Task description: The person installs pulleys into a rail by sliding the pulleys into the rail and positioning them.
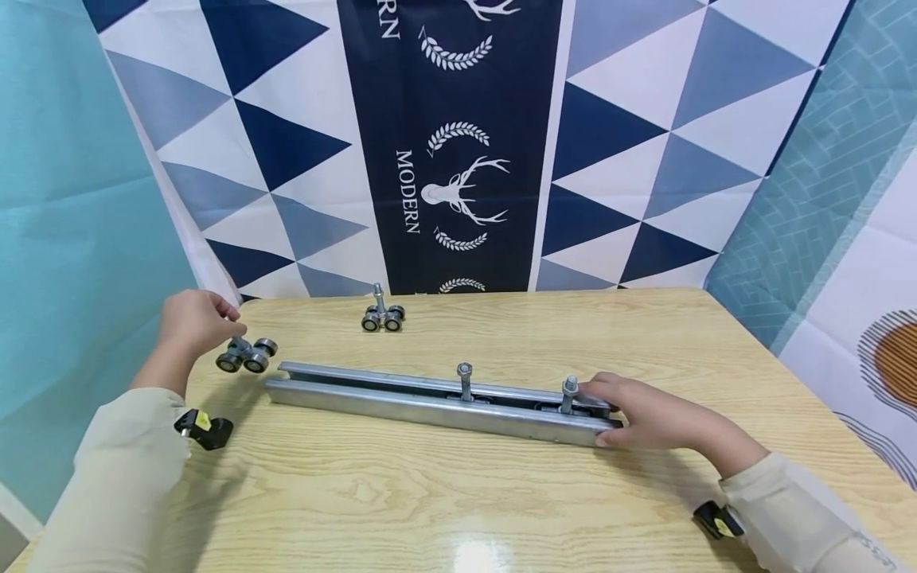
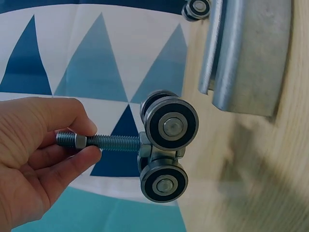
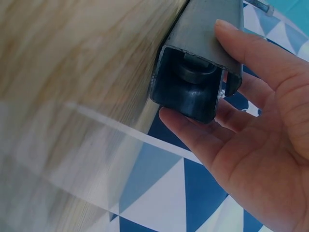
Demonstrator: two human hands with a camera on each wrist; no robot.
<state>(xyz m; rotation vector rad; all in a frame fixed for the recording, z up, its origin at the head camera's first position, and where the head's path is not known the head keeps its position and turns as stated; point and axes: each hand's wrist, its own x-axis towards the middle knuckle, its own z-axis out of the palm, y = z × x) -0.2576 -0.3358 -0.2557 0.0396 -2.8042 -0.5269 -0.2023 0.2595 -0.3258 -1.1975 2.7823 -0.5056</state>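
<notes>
A roller trolley (image 1: 255, 362) with small wheels hangs from my left hand (image 1: 192, 325), which pinches its threaded bolt (image 2: 116, 142) near the nut between thumb and fingers. The trolley is just off the left end of a steel channel track (image 1: 401, 407), apart from it. The track lies slot up across the table. Two bolts stand up through its slot, one bolt (image 1: 466, 383) right of the middle and another bolt (image 1: 569, 395) near the right end. My right hand (image 1: 655, 414) grips that end; a wheel (image 3: 193, 72) shows inside the opening in the right wrist view.
Another roller trolley (image 1: 383, 318) stands bolt up near the back edge of the wooden table (image 1: 372, 493). Behind the table hangs a patterned cloth (image 1: 451, 199). Black wrist cameras sit on both sleeves.
</notes>
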